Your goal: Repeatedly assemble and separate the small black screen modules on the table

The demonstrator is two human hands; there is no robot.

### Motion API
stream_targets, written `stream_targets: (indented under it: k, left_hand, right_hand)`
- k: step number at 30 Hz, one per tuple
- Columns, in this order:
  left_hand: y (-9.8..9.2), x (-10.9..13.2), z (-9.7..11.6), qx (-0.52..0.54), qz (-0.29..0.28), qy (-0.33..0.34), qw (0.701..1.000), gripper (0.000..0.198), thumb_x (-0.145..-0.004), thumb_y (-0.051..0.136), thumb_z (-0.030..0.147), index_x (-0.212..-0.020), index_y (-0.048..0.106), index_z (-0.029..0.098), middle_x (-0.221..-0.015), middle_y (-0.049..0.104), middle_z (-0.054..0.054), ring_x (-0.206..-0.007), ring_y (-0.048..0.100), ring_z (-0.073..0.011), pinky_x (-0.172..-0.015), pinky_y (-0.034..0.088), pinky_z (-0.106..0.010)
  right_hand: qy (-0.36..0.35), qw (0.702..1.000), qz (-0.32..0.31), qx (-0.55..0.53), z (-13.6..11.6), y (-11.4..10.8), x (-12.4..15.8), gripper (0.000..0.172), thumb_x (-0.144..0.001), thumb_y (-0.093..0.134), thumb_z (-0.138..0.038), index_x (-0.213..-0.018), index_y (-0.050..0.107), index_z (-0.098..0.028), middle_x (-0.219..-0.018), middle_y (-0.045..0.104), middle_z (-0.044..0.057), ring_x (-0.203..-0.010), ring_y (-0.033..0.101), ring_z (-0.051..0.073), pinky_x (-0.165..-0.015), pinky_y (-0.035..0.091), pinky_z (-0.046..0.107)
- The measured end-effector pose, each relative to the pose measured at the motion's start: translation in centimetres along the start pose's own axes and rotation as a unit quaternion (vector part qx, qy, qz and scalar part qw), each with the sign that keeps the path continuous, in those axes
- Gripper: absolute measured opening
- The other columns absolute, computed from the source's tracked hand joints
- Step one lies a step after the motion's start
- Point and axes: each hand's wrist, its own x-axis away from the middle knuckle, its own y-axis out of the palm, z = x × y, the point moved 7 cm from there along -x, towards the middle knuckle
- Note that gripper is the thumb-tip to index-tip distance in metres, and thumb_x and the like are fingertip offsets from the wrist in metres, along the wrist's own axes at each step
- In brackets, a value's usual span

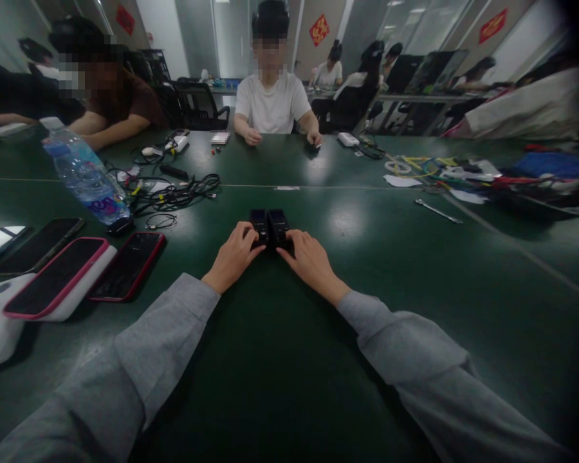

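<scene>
Two small black devices with dark screens stand side by side on the green table (270, 334), straight in front of me. My left hand (235, 252) grips the left black device (258, 220) at its near left side, thumb and fingers closed about it. Around the near right side of the right black device (278, 220) my right hand (311, 257) is closed in the same way. The devices' lower parts are partly covered by my fingers and thumbs. Both forearms, in grey sleeves, reach forward over the table.
At left lie several phones, among them a red-edged phone (128, 267), and a water bottle (84, 170) by tangled black cables (183, 191). A wrench (438, 211) and a heap of coloured cables (429, 168) lie at right. Across the table sits a person in white (273, 103).
</scene>
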Motion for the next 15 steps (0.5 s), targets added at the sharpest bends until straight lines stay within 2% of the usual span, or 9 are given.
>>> stream_targets:
  k: [6, 11, 15]
  left_hand:
    - [-0.5, 0.0, -1.6, -0.002, 0.027, -0.025, 0.999, 0.02, -0.091, 0.063, 0.028, -0.104, 0.052, 0.018, -0.121, 0.047, -0.01, -0.097, 0.061, -0.0203, -0.078, 0.057, -0.035]
    - [-0.7, 0.1, -2.4, 0.01, 0.031, -0.039, 0.999, 0.021, -0.09, 0.066, 0.029, -0.104, 0.055, 0.019, -0.118, 0.048, -0.009, -0.104, 0.059, -0.0229, -0.083, 0.056, -0.037]
    - [-0.8, 0.1, -2.5, 0.018, 0.029, -0.047, 0.998, 0.019, -0.089, 0.066, 0.029, -0.103, 0.057, 0.019, -0.116, 0.05, -0.009, -0.101, 0.059, -0.0228, -0.082, 0.055, -0.037]
  right_hand:
    - [0.058, 0.997, 0.038, 0.02, 1.2, -0.4, 0.2, 0.044, -0.097, 0.043, -0.059, -0.107, 0.05, -0.017, -0.095, 0.063, 0.013, -0.085, 0.06, 0.028, -0.069, 0.048, 0.04]
    - [0.095, 0.994, 0.034, 0.046, 1.6, -0.8, 0.2, 0.047, -0.097, 0.04, -0.063, -0.102, 0.051, -0.017, -0.092, 0.062, 0.011, -0.083, 0.06, 0.026, -0.068, 0.046, 0.037]
    - [0.127, 0.991, 0.024, 0.027, 2.3, -0.8, 0.1, 0.047, -0.095, 0.044, -0.064, -0.103, 0.05, -0.017, -0.091, 0.062, 0.009, -0.078, 0.059, 0.024, -0.065, 0.044, 0.034]
